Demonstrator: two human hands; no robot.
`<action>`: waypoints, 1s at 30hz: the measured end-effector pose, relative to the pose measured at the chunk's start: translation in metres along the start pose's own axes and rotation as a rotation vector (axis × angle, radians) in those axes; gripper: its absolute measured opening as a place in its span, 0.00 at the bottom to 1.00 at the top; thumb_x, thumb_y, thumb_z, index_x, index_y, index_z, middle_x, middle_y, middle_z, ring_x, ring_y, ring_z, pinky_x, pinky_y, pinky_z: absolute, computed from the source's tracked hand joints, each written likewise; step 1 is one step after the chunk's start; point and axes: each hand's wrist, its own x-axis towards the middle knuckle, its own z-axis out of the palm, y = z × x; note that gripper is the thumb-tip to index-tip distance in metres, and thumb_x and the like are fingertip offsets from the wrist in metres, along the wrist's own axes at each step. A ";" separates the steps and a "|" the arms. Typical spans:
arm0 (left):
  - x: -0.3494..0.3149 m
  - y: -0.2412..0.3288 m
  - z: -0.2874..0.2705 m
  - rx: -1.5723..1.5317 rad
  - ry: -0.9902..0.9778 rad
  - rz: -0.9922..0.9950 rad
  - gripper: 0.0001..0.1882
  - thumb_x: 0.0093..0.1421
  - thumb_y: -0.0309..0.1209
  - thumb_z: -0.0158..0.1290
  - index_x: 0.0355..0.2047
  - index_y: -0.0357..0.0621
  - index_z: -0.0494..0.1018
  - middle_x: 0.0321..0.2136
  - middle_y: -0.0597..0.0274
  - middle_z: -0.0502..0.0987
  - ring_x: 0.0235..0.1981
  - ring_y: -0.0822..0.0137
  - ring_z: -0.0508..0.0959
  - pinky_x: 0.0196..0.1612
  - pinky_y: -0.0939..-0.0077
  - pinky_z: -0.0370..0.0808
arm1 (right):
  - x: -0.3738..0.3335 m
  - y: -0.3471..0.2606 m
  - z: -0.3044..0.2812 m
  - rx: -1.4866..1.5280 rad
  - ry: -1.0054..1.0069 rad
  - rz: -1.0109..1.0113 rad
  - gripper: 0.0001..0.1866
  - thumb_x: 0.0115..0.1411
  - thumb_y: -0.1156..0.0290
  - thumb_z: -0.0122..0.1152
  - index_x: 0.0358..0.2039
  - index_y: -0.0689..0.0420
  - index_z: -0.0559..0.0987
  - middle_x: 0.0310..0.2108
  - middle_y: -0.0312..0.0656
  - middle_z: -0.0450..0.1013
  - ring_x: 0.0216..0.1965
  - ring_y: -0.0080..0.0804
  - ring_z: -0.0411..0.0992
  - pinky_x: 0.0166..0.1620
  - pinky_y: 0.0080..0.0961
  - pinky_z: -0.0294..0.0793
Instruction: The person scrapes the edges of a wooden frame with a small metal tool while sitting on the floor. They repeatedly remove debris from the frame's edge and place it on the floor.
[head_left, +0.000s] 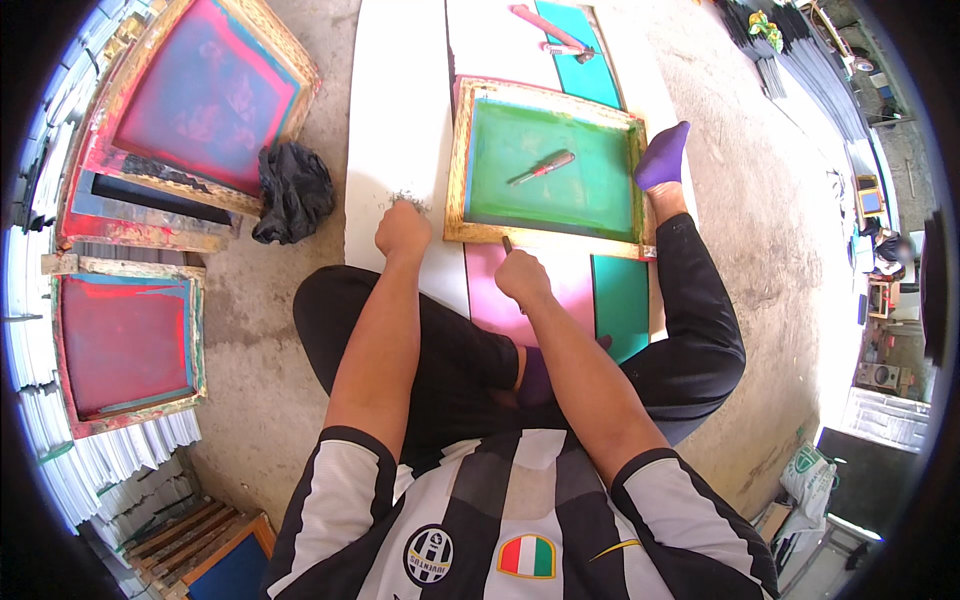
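A wooden screen-printing frame (545, 240) with green mesh lies before me, and a screwdriver (543, 168) rests on the mesh. My right hand (521, 277) is closed around a slim dark tool (507, 243), whose tip points toward the frame's near edge; its kind is hidden by my fingers. To the left of the frame, my left hand (404, 230) is a fist over the white board, and whatever it may hold is hidden. Small dark bits (408, 198) are scattered just beyond that fist. My foot in a purple sock (662, 160) is by the frame's right side.
Beyond the frame lies a hammer (555, 35) with a reddish handle. Coloured panels (622, 300) lie under the frame. At left are a black plastic bag (295, 195) and red-stained screen frames (130, 340). A white sack (808, 478) stands at lower right.
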 end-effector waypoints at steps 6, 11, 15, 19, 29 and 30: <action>0.002 0.000 0.003 0.003 -0.013 0.002 0.14 0.61 0.30 0.53 0.43 0.39 0.83 0.46 0.42 0.84 0.48 0.44 0.84 0.48 0.52 0.82 | 0.008 0.002 0.004 0.007 -0.032 0.019 0.20 0.63 0.70 0.50 0.50 0.68 0.80 0.52 0.64 0.78 0.56 0.59 0.77 0.58 0.47 0.77; 0.008 -0.003 0.009 -0.004 -0.011 -0.020 0.14 0.62 0.37 0.57 0.43 0.45 0.84 0.45 0.45 0.84 0.48 0.45 0.84 0.50 0.52 0.80 | 0.010 0.002 0.006 0.027 -0.021 0.053 0.20 0.64 0.70 0.50 0.52 0.68 0.77 0.52 0.63 0.78 0.56 0.58 0.77 0.58 0.47 0.77; 0.009 -0.003 0.011 0.014 -0.003 -0.042 0.14 0.62 0.38 0.57 0.44 0.47 0.85 0.45 0.47 0.85 0.48 0.45 0.84 0.51 0.52 0.80 | -0.008 -0.003 -0.006 -0.034 0.024 0.032 0.19 0.64 0.70 0.50 0.52 0.66 0.77 0.52 0.62 0.78 0.56 0.56 0.78 0.58 0.47 0.77; 0.008 0.001 0.010 0.016 0.008 -0.060 0.15 0.62 0.39 0.58 0.44 0.46 0.84 0.45 0.47 0.85 0.48 0.46 0.84 0.51 0.53 0.80 | -0.009 0.004 -0.010 -0.087 0.031 -0.004 0.19 0.64 0.70 0.52 0.53 0.63 0.77 0.52 0.62 0.78 0.55 0.56 0.78 0.57 0.48 0.77; -0.001 0.004 -0.002 0.041 0.044 -0.070 0.19 0.62 0.49 0.59 0.42 0.48 0.85 0.44 0.50 0.85 0.47 0.47 0.84 0.50 0.52 0.80 | 0.006 0.029 0.012 0.127 0.046 -0.099 0.14 0.60 0.72 0.53 0.44 0.64 0.78 0.37 0.58 0.81 0.38 0.51 0.82 0.41 0.45 0.82; -0.001 0.003 -0.001 0.043 0.044 -0.068 0.20 0.62 0.50 0.59 0.42 0.48 0.85 0.43 0.50 0.85 0.47 0.47 0.84 0.50 0.52 0.80 | 0.007 0.031 0.010 0.233 -0.036 -0.097 0.13 0.59 0.73 0.53 0.42 0.64 0.78 0.32 0.57 0.81 0.32 0.49 0.82 0.35 0.43 0.82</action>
